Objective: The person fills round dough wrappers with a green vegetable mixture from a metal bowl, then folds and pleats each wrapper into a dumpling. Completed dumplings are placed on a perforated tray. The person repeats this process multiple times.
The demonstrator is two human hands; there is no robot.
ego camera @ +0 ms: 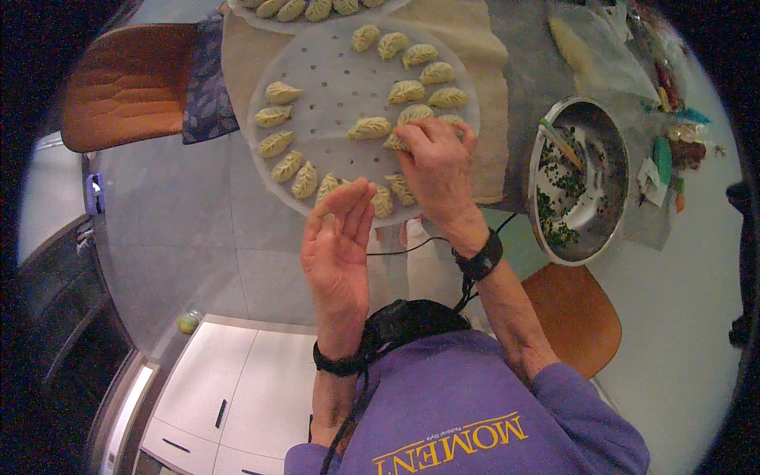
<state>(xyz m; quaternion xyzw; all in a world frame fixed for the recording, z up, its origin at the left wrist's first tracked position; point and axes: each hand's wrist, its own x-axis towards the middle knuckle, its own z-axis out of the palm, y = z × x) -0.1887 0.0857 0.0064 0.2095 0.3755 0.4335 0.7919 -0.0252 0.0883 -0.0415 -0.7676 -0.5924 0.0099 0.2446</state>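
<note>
A round, white perforated steamer liner (323,77) carries pleated, leaf-shaped dumplings along its left, lower and right edges. My right hand (436,154) is over the right part of the liner, its fingertips on a pleated dumpling (393,142); whether they grip it cannot be told. Another dumpling (369,128) lies just left of those fingers. At the liner's lower edge my left hand (341,237) is raised with the palm turned up and the fingers extended together, holding nothing visible. It partly hides the dumplings behind it.
A steel bowl (620,178) with chopped green filling and a wooden-handled utensil (561,145) stands at right. A second liner with dumplings (317,9) is at the top. Bags and packets lie at upper right. Brown chairs (130,83) stand at left and lower right.
</note>
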